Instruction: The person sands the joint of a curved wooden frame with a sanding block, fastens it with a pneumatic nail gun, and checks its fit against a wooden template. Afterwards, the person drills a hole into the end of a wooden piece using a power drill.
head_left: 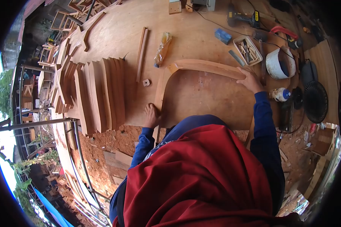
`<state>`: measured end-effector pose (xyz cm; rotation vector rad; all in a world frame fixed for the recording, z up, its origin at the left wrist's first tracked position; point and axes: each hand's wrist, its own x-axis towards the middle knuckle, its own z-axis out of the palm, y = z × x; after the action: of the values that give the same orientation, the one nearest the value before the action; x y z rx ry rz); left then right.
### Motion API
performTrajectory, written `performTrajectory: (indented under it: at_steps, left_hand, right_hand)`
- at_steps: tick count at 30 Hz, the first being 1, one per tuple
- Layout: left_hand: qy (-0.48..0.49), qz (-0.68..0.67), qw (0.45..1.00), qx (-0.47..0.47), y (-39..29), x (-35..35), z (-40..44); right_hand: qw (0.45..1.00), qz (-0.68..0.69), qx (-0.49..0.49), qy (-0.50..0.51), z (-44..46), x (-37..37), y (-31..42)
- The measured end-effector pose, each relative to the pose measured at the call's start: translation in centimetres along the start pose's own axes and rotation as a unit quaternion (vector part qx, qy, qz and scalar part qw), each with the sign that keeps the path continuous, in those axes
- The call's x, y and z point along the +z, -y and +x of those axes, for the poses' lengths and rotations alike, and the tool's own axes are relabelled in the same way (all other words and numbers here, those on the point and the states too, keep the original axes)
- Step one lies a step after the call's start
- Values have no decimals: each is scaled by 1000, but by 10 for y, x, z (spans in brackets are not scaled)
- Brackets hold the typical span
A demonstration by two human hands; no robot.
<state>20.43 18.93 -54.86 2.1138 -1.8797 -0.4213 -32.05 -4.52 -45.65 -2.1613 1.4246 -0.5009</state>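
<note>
A curved wooden frame (212,67) lies on the wooden workbench (201,98), its long arched piece joined at the upper left to a leg running toward my body. My right hand (251,79) grips the far right end of the arched piece, with the fingers curled over it. At the lower part of the left leg is my left hand (151,114), its fingers bent against the wood. A small square block with a hole (146,82) and a plastic bottle of amber liquid (163,50) lie beyond my left hand.
Stacked curved wood pieces (100,96) stand at the left. Two thin strips (142,55) lie beside them. To the right are a tray of small parts (247,50), a white bucket (279,63), a blue-capped bottle (279,94), a cordless drill (243,18) and cables.
</note>
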Motion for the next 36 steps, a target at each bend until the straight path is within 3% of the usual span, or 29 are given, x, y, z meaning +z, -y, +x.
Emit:
performTrajectory:
  at_steps: [4, 6, 11, 14, 18, 21, 31, 36]
  left_hand:
    - [21, 7, 1000, -22, -14, 0, 9]
    - [-27, 27, 999, 17, -34, -17, 21]
    - [-101, -60, 990, 81, -63, -26, 106]
    - [-69, -103, 990, 59, -77, -11, 153]
    - [-98, 71, 990, 66, -94, 9, 168]
    - [-87, 92, 991, 44, -89, 22, 172]
    - [-75, 127, 989, 28, -104, 11, 168]
    - [-80, 138, 987, 23, -105, 9, 165]
  right_hand:
    - [998, -52, 19, -9, -15, 6, 0]
    - [998, -36, 59, 7, -14, 5, 14]
    - [995, -23, -92, -45, 41, 38, 47]
    - [990, -6, -142, -17, 90, 66, 87]
    - [982, 15, -184, 41, 130, 114, 121]
    - [978, -53, -188, 68, 136, 133, 140]
    - [977, -97, -161, 99, 145, 136, 155]
    - [984, -38, -135, 106, 143, 133, 157]
